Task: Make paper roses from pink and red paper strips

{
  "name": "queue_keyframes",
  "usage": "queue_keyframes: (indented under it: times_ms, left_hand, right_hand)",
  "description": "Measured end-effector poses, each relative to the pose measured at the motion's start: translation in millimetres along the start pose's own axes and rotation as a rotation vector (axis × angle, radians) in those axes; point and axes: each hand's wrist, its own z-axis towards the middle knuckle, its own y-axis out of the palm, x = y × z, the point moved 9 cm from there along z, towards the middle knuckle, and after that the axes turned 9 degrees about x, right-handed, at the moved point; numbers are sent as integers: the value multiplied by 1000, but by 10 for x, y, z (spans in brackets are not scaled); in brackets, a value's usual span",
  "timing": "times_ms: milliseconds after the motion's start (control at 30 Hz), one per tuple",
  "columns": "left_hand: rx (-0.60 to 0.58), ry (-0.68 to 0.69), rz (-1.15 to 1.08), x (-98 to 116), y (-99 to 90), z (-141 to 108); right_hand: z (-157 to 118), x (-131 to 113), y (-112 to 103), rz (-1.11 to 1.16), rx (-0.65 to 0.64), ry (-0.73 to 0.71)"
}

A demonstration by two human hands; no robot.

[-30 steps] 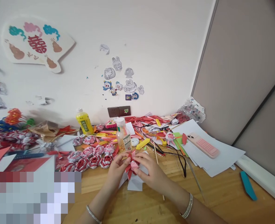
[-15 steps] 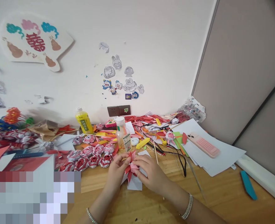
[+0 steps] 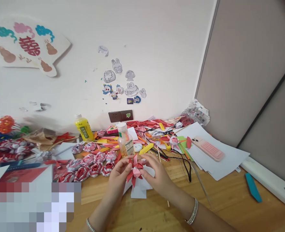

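In the head view, the left hand (image 3: 119,175) and right hand (image 3: 155,174) pinch a pink-and-red folded paper flower (image 3: 135,170) between them, fingers curled nearly closed on its two sides, above white paper (image 3: 138,192) at the table's (image 3: 123,216) near middle.

The single view looks from the person's head, forward and down over both forearms. The left hand (image 3: 118,175) and right hand (image 3: 158,175), at the paper flower (image 3: 137,171), come below centre, within arm's reach. The table (image 3: 229,199) runs back to the wall (image 3: 161,48), farther off. The lower left is pixelated, so I can't fairly read it.
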Motion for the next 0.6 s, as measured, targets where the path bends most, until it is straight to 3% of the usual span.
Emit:
queue_keyframes:
  times_ms: [167,467,600]
  left_hand:
    - [-13,10,-41,14,21,-42]
    - [-144,-206,-40,-104,138,-79]
    - [-148,-205,-26,-132,120,-72]
  right_hand:
    - [-33,59,92,-8,-52,30]
    - [-53,-106,110,-76,-156,-113]
    - [-63,-122,155,-72,-204,-119]
